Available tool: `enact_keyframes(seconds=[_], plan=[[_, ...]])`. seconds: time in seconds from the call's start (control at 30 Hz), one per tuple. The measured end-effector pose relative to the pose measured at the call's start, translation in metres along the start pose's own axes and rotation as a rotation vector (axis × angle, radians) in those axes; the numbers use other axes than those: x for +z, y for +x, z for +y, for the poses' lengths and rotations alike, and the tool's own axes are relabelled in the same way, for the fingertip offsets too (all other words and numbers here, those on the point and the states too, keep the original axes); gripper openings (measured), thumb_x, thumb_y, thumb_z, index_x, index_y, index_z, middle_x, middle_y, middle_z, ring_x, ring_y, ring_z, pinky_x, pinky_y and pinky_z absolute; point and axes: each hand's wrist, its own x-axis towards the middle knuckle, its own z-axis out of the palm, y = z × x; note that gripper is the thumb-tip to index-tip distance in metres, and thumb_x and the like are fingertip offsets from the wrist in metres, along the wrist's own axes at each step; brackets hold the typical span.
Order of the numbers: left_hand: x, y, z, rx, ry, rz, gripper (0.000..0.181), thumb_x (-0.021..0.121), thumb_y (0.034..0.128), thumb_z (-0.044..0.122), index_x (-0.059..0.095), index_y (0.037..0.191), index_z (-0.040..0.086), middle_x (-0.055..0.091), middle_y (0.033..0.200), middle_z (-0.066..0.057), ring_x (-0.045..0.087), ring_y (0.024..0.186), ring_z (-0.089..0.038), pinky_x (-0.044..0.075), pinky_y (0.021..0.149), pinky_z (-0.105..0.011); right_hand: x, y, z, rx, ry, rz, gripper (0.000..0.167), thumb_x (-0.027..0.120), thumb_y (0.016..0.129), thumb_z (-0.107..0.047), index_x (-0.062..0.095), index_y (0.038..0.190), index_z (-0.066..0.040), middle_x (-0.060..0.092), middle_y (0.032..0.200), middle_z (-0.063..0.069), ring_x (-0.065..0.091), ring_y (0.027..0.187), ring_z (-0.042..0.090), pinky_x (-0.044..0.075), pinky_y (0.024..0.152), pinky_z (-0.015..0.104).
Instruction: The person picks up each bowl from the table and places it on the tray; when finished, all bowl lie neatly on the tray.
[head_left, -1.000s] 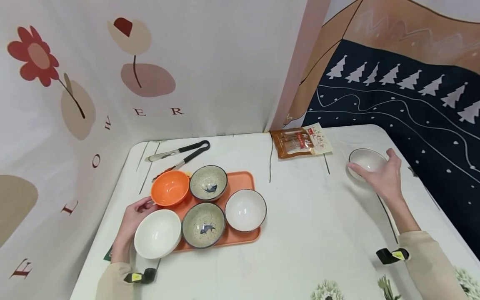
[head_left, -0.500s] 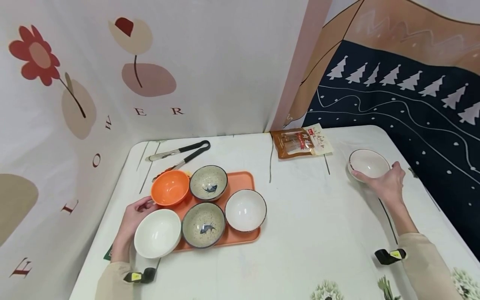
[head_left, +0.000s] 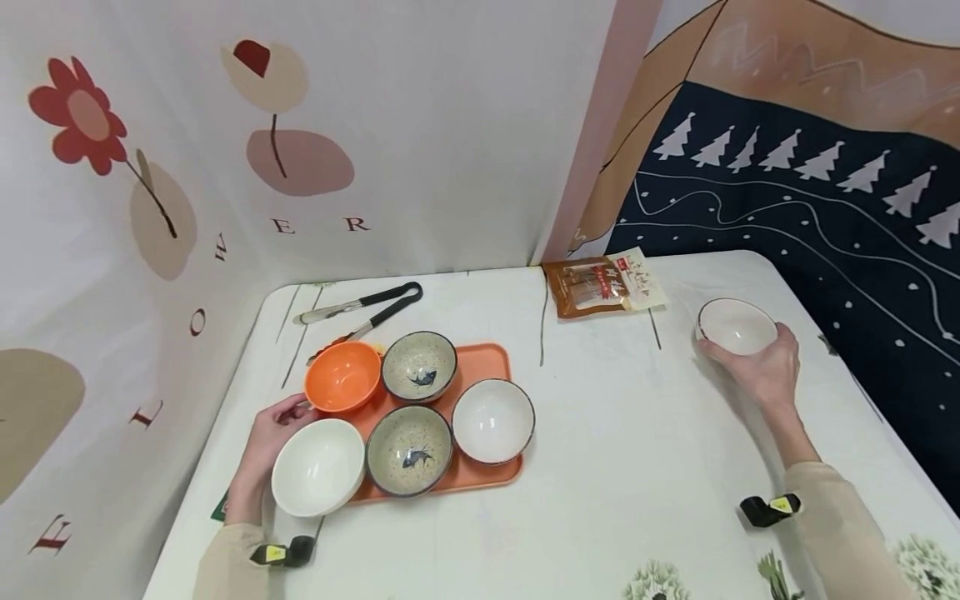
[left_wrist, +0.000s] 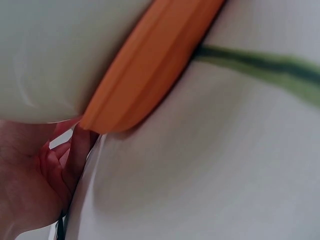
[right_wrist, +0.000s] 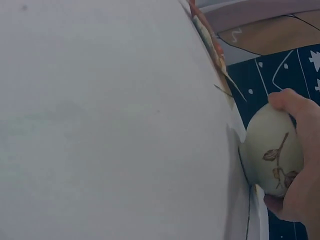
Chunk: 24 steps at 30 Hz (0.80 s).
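Note:
My right hand (head_left: 765, 371) grips a small white bowl (head_left: 738, 325) at the right side of the table, thumb on its left and fingers on its right. In the right wrist view, a brown leaf sprig shows on the outside of this bowl (right_wrist: 275, 145). My left hand (head_left: 273, 429) holds the left edge of an orange tray (head_left: 483, 362), between an orange bowl (head_left: 342, 377) and a larger white bowl (head_left: 318, 468). The left wrist view shows curled fingers (left_wrist: 75, 155) at the tray's edge (left_wrist: 150, 65); the white bowl hides part of the hand.
Two speckled bowls with fish designs, a far one (head_left: 420, 367) and a near one (head_left: 409, 450), and a dark-rimmed white bowl (head_left: 493, 421) also stand on the tray. Black-handled tongs (head_left: 390, 302) lie behind. A brown food packet (head_left: 600, 283) lies at the back edge.
My right hand has shifted from the right side of the small bowl towards its near side. That bowl stays almost in place. The left hand and the tray have not visibly moved.

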Motion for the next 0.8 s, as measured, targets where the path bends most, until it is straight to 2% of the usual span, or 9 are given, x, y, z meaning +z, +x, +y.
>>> enact_keyframes(seconds=[0.2,0.33,0.53,0.8], plan=[[0.0,-0.002,0.003,0.015,0.001,0.006,0.057,0.059,0.1026,0.033,0.048,0.147,-0.001,0.059,0.101,0.002,0.05,0.09,-0.011,0.049,0.07,-0.019,0.009,-0.01,-0.01,-0.037,0.053,0.006,0.117,0.084,0.076,-0.046,0.013,0.162,-0.008,0.024,0.164,0.019,0.029,0.148,0.04,0.029,0.118,0.059],[-0.001,-0.001,0.005,0.021,-0.014,0.006,0.059,0.061,0.1015,0.038,0.049,0.147,0.002,0.058,0.101,0.003,0.05,0.09,-0.012,0.049,0.071,-0.02,0.016,-0.017,-0.026,-0.066,0.073,-0.008,0.118,0.086,0.076,-0.045,0.014,0.162,-0.01,0.025,0.164,0.018,0.031,0.148,0.038,0.03,0.118,0.058],[0.002,-0.001,0.005,0.007,-0.011,0.003,0.059,0.06,0.1021,0.035,0.048,0.148,0.001,0.059,0.103,-0.002,0.051,0.092,-0.014,0.05,0.071,-0.02,0.03,-0.027,-0.047,-0.096,0.093,-0.035,0.118,0.088,0.074,-0.043,0.015,0.162,-0.011,0.027,0.164,0.017,0.032,0.148,0.038,0.031,0.117,0.059],[0.001,-0.003,0.004,-0.012,-0.016,0.004,0.059,0.06,0.1022,0.036,0.047,0.149,0.002,0.058,0.104,-0.003,0.052,0.092,-0.013,0.051,0.072,-0.019,0.049,-0.039,-0.068,-0.203,0.151,-0.064,0.114,0.091,0.073,-0.039,0.022,0.16,-0.012,0.034,0.16,0.016,0.036,0.145,0.036,0.035,0.115,0.06]])
